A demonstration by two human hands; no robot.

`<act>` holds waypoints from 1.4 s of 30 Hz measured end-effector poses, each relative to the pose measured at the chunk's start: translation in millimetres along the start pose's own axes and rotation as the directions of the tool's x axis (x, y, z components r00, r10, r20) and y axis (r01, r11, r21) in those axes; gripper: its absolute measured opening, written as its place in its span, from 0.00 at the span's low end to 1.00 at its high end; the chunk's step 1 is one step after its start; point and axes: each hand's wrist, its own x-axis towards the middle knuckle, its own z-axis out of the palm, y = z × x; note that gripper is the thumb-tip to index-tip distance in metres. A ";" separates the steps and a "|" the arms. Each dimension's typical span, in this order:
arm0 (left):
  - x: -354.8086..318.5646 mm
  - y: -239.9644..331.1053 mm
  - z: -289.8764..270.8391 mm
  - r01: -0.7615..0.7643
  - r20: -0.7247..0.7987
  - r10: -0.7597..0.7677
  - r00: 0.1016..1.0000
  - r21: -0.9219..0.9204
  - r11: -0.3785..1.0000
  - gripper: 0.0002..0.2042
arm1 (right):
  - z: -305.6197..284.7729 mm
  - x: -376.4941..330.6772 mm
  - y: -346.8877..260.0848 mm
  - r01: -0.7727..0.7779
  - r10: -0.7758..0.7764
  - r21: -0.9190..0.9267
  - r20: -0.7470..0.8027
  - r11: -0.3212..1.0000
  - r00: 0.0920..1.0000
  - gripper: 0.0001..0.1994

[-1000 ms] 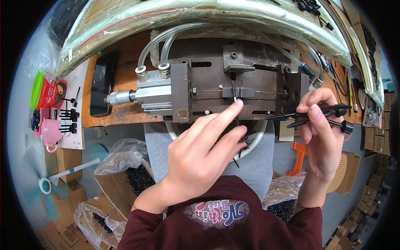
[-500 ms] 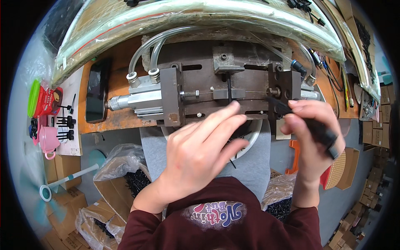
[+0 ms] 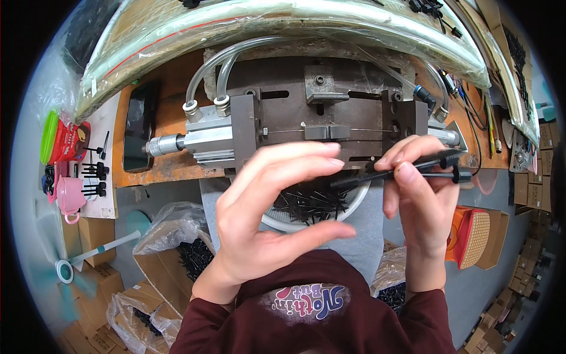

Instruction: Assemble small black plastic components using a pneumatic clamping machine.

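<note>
My left hand (image 3: 250, 218) is empty, its fingers stretched out and the thumb spread away, just in front of a dark metal press fixture (image 3: 289, 115). In my right hand (image 3: 424, 203), thumb and fingers close around black plastic rods with thicker ends (image 3: 439, 174); they point leftward over a bowl. The white-rimmed bowl (image 3: 356, 203) sits on my lap, heaped with thin black rods (image 3: 309, 203). Between the two hands, behind the bowl, a small grey clamp block (image 3: 326, 133) sits at the fixture's middle with no rod standing in it.
Pneumatic cylinders (image 3: 206, 141) with clear hoses (image 3: 194, 82) flank the fixture. A phone (image 3: 139, 127) lies on the wooden bench at left, near a pink cup (image 3: 69, 194) and black parts (image 3: 94, 171). Boxes of black parts (image 3: 194, 256) stand below. A red-orange stool (image 3: 466, 236) is at right.
The black rod standing in the clamp block is gone from there. Both cylinder pins have drawn outward. My left hand has shifted left and spread; my right hand has moved slightly left and lower.
</note>
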 end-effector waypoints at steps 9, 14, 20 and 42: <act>0.4 2.6 7.8 -0.022 0.055 0.024 0.998 -0.033 0.999 0.23 | 6.1 1.6 -3.3 -0.338 0.278 0.383 0.204 0.860 0.939 0.06; -4.5 6.5 8.0 0.075 0.015 -0.074 0.997 -0.101 0.992 0.23 | 4.5 1.6 -3.5 -0.357 0.308 0.362 0.187 0.861 0.933 0.08; -8.8 12.9 -7.9 0.044 0.070 -0.044 0.997 0.001 0.999 0.20 | -14.6 -7.8 -10.1 -0.189 0.205 0.201 -0.061 0.961 0.977 0.16; -4.5 -4.8 18.6 0.005 0.115 -0.048 0.992 0.342 0.940 0.18 | -17.4 -15.2 11.2 0.579 -0.599 -0.815 0.470 -0.012 0.649 0.17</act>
